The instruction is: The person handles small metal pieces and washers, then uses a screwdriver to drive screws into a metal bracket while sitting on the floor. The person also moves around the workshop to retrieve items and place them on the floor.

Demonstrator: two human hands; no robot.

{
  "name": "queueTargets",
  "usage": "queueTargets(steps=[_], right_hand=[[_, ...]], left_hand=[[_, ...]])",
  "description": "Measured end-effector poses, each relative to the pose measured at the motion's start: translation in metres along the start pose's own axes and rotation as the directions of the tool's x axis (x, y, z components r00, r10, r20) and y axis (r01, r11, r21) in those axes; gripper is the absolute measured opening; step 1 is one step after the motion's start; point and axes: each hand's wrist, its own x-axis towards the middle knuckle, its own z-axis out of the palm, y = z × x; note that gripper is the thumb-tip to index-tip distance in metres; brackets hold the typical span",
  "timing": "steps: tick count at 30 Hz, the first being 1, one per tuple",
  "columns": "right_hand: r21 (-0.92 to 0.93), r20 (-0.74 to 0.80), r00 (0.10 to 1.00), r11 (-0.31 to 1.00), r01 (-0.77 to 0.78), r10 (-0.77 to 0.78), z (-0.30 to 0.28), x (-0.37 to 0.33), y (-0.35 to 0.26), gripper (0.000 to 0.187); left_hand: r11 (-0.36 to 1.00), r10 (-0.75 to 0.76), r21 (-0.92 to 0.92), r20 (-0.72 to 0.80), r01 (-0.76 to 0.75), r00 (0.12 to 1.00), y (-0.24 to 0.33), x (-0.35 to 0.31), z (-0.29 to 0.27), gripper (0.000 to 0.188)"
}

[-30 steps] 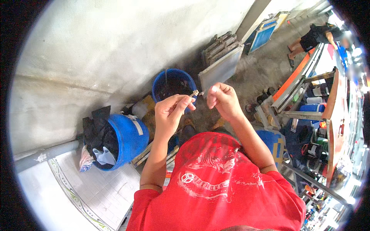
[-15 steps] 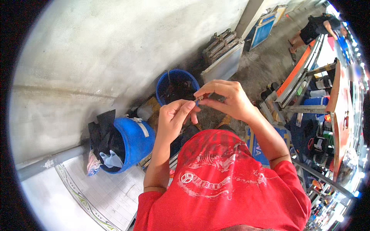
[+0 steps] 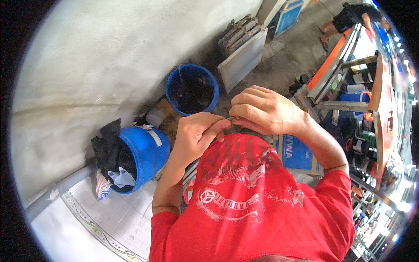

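Observation:
My left hand [image 3: 196, 133] and my right hand [image 3: 267, 110] meet in front of my red shirt [image 3: 248, 192]. Between their fingertips is a small, thin, brownish thing [image 3: 230, 118], mostly covered, whose kind I cannot make out. The left thumb and forefinger pinch one end of it. On the other side the right fingers are curled together over it. Just beyond the hands, lower down, stands an open blue bin [image 3: 215, 95] with dark contents.
At the left, a tilted blue drum [image 3: 152, 153] has black sheets and a pale glove at its mouth. Flat frames [image 3: 244, 59] lean against the wall. A blue printed box [image 3: 296, 150] lies right of me, near a cluttered rack [image 3: 342, 106]. A person [image 3: 349, 19] stands far right.
My right fingers have curled in closer around the small thing, where forefinger and thumb were spread before. The view has shifted, so the bin and frames appear higher and farther left.

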Motion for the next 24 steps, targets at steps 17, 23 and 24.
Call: queueTargets(steps=[17, 23, 24], right_hand=[[0.085, 0.078, 0.997, 0.996, -0.032, 0.026, -0.002, -0.035, -0.012, 0.028], [0.417, 0.225, 0.938, 0.844, -0.337, 0.264, 0.0, -0.042, -0.025, 0.025], [0.399, 0.146, 0.96, 0.874, -0.279, 0.24, -0.002, -0.039, -0.027, 0.025]], left_hand=[[0.965, 0.221, 0.125, 0.08, -0.23, 0.972, 0.008, 0.0, 0.018, 0.013], [0.89, 0.345, 0.25, 0.175, -0.381, 0.922, 0.011, -0.001, 0.013, 0.015], [0.895, 0.351, 0.231, 0.16, -0.381, 0.923, 0.009, -0.002, 0.014, 0.015]])
